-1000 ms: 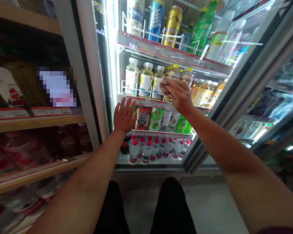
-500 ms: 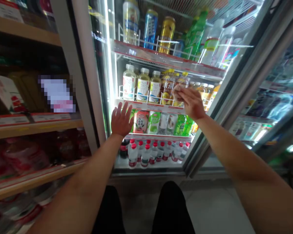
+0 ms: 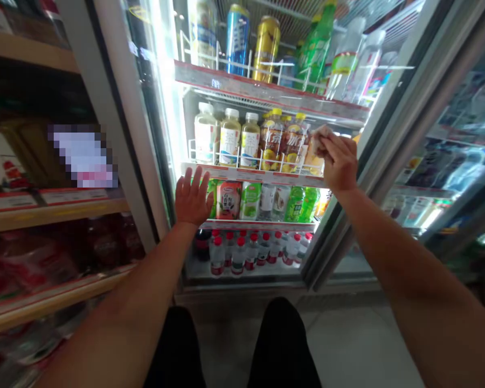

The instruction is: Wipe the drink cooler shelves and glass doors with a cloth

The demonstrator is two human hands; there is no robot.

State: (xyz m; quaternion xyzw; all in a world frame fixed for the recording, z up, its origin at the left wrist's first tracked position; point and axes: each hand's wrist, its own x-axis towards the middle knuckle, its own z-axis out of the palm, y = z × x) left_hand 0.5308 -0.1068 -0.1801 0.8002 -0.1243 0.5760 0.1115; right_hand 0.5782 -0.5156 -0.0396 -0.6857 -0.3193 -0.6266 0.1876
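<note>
My right hand (image 3: 341,164) is closed round a crumpled pale cloth (image 3: 320,141), possibly a wad of tissue, at the right side of a lit drinks fridge. Behind it, partly hidden, stand bottles with orange contents. My left hand (image 3: 193,198) is open, fingers spread, palm towards the fridge at its left side, seemingly flat on the glass. It covers part of the shelf edge and the drinks near a red carton (image 3: 228,199). Tea bottles with white caps (image 3: 229,138) and brown bottles with yellow caps (image 3: 271,139) stand between the hands.
Cans and a green bottle (image 3: 317,48) fill the upper shelf; red-capped bottles (image 3: 237,256) stand at the bottom. A metal door frame (image 3: 372,156) runs along the right. Wooden shelves (image 3: 60,209) with goods are on the left, and my knees are below.
My right hand has moved right with the cloth, away from the brown bottles. The left hand stays spread at the fridge's left side. The view has shifted slightly.
</note>
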